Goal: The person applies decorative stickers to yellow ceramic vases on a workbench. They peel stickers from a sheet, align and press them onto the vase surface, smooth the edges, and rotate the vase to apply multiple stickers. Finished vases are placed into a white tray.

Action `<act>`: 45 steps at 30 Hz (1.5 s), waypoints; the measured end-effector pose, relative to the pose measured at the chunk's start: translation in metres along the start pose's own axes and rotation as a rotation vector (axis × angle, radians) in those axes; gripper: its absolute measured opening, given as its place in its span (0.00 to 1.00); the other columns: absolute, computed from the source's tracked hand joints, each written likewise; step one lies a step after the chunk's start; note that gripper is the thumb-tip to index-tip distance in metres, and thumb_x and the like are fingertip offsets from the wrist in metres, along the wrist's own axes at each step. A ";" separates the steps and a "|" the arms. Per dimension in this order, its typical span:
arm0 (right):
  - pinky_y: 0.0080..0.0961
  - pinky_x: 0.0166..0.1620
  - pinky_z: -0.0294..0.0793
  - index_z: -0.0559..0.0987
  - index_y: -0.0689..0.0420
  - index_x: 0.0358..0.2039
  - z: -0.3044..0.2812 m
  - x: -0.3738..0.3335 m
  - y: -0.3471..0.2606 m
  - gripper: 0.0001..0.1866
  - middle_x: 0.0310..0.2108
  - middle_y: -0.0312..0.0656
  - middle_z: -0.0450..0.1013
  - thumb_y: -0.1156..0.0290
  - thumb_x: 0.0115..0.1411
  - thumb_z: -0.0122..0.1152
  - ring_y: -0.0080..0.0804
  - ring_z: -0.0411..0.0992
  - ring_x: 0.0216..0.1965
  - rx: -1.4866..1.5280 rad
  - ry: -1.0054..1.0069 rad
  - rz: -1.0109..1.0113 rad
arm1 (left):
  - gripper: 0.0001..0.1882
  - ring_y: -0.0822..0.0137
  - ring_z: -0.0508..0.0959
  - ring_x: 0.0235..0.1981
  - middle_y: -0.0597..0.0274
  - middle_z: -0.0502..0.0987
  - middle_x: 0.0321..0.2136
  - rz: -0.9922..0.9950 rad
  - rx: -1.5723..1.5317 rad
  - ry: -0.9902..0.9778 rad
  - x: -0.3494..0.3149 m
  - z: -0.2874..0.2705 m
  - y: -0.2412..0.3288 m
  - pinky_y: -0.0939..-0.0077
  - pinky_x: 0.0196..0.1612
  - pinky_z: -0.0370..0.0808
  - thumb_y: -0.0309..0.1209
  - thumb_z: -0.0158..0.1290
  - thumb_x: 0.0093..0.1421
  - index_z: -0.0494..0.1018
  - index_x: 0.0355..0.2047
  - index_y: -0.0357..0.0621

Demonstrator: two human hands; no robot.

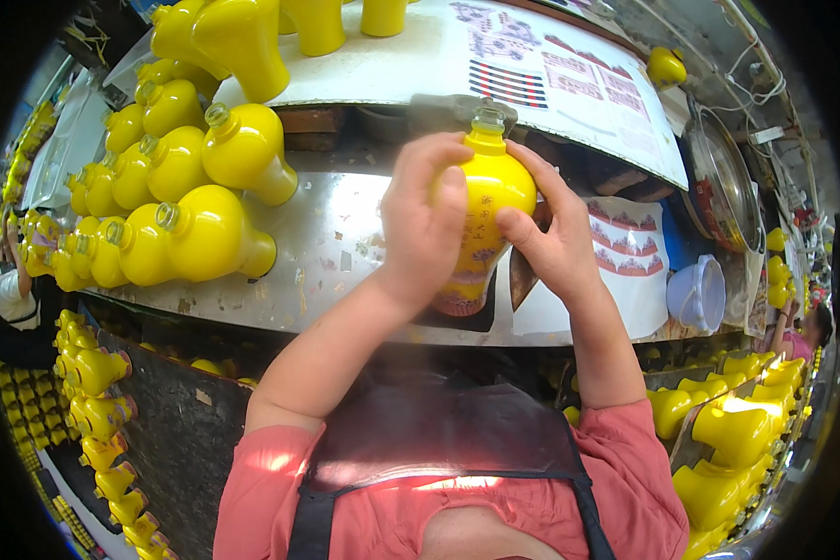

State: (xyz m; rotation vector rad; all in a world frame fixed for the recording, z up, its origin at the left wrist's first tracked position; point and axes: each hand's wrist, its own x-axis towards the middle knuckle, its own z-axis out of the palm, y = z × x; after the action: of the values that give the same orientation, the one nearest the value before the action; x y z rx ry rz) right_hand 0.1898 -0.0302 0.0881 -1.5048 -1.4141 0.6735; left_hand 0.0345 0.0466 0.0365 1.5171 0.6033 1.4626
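Observation:
A glossy yellow bottle point(497, 187) with a clear glass neck stands in front of me over the metal worktop. Printed marks and a purplish decorated band show on its lower front. My left hand point(425, 210) curves round its left side, thumb pointing up along the body. On the other side my right hand point(558, 224) presses thumb and fingers against the shoulder. Both hands are closed on this one bottle. Beneath its base lies a dark pad point(457, 320). To the right, on a white sheet, are curved reddish-purple decals point(625, 241).
Several plain yellow bottles point(201, 233) lie on their sides at the left; others stand at the back point(243, 47). A white board point(411, 65) carries more decal sheets. A lidless pale bucket point(697, 294) sits at the right. Racks of yellow bottles point(733, 439) flank me, with people farther off.

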 end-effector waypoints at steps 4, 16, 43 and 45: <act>0.31 0.54 0.78 0.74 0.61 0.65 0.001 0.003 0.000 0.37 0.58 0.54 0.77 0.60 0.57 0.70 0.41 0.78 0.55 -0.001 -0.002 0.013 | 0.13 0.51 0.78 0.49 0.48 0.77 0.48 -0.002 0.031 -0.010 0.004 0.002 0.001 0.62 0.55 0.75 0.33 0.55 0.67 0.74 0.47 0.37; 0.25 0.55 0.74 0.74 0.63 0.65 0.000 0.027 0.028 0.37 0.53 0.46 0.77 0.46 0.66 0.66 0.29 0.74 0.53 0.029 -0.041 0.127 | 0.16 0.63 0.77 0.47 0.55 0.77 0.45 -0.225 0.024 -0.071 0.019 0.002 -0.027 0.70 0.54 0.74 0.37 0.47 0.75 0.73 0.52 0.37; 0.18 0.42 0.76 0.83 0.59 0.43 -0.023 0.084 0.001 0.16 0.34 0.35 0.78 0.58 0.69 0.64 0.21 0.75 0.37 0.080 0.027 0.268 | 0.51 0.42 0.59 0.69 0.41 0.57 0.67 0.066 0.471 -0.226 -0.010 -0.016 -0.047 0.52 0.73 0.56 0.44 0.67 0.55 0.52 0.71 0.39; 0.19 0.46 0.76 0.82 0.59 0.44 -0.022 0.068 0.005 0.11 0.38 0.37 0.79 0.65 0.68 0.65 0.23 0.76 0.42 0.067 0.147 0.000 | 0.46 0.39 0.59 0.70 0.38 0.58 0.67 0.054 0.486 -0.221 -0.015 -0.017 -0.047 0.52 0.74 0.56 0.40 0.64 0.60 0.52 0.71 0.37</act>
State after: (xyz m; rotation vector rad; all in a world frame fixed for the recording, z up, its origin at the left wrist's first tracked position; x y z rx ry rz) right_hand 0.2241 0.0305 0.1066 -1.4712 -1.2681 0.5917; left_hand 0.0271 0.0604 -0.0130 2.0519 0.8270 1.2146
